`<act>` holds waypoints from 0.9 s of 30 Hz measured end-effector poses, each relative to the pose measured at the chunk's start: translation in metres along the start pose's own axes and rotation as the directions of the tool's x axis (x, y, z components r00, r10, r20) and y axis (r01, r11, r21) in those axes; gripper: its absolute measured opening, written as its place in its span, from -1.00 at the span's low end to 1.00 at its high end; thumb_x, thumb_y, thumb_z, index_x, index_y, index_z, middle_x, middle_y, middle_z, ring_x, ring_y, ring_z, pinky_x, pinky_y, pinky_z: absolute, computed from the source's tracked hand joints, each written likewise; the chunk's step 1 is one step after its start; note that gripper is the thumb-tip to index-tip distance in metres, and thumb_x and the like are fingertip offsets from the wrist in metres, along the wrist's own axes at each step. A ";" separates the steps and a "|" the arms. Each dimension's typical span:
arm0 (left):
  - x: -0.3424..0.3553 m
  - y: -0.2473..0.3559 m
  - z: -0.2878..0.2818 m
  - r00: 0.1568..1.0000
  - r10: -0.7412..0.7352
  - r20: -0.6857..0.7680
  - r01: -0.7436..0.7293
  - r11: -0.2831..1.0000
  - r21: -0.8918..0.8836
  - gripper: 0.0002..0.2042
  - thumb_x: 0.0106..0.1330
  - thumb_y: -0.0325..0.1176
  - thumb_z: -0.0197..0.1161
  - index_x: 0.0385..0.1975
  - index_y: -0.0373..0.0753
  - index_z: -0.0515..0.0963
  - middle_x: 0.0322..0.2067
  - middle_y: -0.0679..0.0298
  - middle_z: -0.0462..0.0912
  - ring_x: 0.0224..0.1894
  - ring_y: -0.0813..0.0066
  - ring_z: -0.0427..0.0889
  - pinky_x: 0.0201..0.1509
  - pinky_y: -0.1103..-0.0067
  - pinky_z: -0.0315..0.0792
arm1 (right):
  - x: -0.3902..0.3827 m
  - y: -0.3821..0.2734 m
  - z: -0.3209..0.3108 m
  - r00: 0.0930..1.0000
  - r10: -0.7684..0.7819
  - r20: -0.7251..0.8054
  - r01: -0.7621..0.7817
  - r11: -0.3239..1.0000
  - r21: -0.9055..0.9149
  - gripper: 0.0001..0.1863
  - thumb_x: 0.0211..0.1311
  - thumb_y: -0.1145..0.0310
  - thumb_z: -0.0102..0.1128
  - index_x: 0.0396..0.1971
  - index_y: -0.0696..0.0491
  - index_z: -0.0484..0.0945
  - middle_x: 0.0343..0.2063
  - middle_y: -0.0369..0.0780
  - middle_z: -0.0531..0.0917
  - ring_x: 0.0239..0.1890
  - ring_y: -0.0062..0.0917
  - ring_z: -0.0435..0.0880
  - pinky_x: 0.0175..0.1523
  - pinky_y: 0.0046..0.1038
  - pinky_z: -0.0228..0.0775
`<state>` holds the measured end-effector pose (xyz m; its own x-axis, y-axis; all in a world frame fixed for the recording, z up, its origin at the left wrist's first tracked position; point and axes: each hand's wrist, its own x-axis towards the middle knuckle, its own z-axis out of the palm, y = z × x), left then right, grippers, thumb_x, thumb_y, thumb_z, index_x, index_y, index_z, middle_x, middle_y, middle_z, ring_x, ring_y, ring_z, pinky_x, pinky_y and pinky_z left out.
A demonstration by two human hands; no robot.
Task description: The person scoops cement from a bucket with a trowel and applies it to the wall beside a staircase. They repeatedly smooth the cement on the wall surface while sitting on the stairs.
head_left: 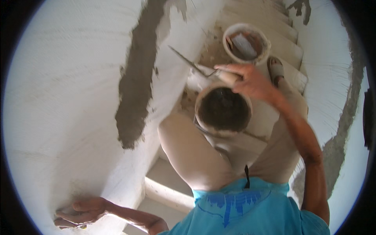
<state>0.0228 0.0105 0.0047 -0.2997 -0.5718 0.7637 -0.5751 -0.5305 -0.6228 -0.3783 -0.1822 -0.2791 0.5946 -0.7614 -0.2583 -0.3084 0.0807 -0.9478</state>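
Observation:
My right hand [250, 82] is closed around the pale handle of a trowel [188, 62]. The trowel's thin blade shows nearly edge-on and points up and left toward the wall. Just below it stands a bucket [199, 102] holding dark grey wet mortar [224, 109]. At the lower left, my left hand [82, 212] is beside the white wall [78, 117], its fingers stretched out to the left. A small yellowish spot shows under those fingers; I cannot make out what it is. A long strip of grey mortar [137, 78] runs up the left wall.
Farther up, a second bucket [267, 49] with reddish pieces and a pale block stands near my sandalled foot [276, 68]. Stairs [274, 23] rise beyond it, and more steps [168, 192] lie below my left leg. The right wall has another mortar strip [344, 129].

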 end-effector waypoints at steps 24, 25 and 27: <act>0.007 0.003 0.007 0.997 -0.002 -0.083 -0.005 0.996 -0.088 -0.49 0.53 0.12 -0.20 0.12 -0.18 0.41 0.00 0.08 0.36 0.06 0.06 0.41 0.03 0.07 0.41 | -0.082 0.084 0.115 0.582 0.769 0.265 -0.694 0.299 0.655 -0.41 0.32 0.45 -0.14 0.38 0.10 0.15 -0.35 -0.12 0.54 -0.46 -0.44 0.57 -0.45 -0.33 0.49; 0.007 0.003 0.007 0.997 -0.003 -0.081 -0.004 0.996 -0.090 -0.49 0.53 0.12 -0.20 0.12 -0.19 0.40 0.01 0.07 0.35 0.08 0.05 0.39 0.04 0.06 0.39 | -0.080 0.084 0.116 0.577 0.775 0.258 -0.679 0.280 0.678 -0.40 0.32 0.45 -0.14 0.38 0.09 0.14 -0.36 -0.12 0.54 -0.46 -0.44 0.57 -0.46 -0.32 0.48; 0.007 0.004 0.006 0.997 -0.001 -0.083 -0.007 0.995 -0.096 -0.49 0.54 0.11 -0.20 0.14 -0.20 0.40 0.05 0.05 0.33 0.11 0.03 0.37 0.07 0.04 0.37 | -0.074 0.086 0.114 0.546 0.790 0.281 -0.661 0.199 0.723 -0.41 0.32 0.46 -0.12 0.37 0.16 0.17 -0.36 -0.09 0.55 -0.49 -0.40 0.57 -0.43 -0.32 0.50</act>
<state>0.0231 0.0006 0.0061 -0.3611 -0.5176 0.7757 -0.6435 -0.4637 -0.6090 -0.3644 -0.0458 -0.3627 0.2895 -0.1709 -0.9418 0.0823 0.9847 -0.1534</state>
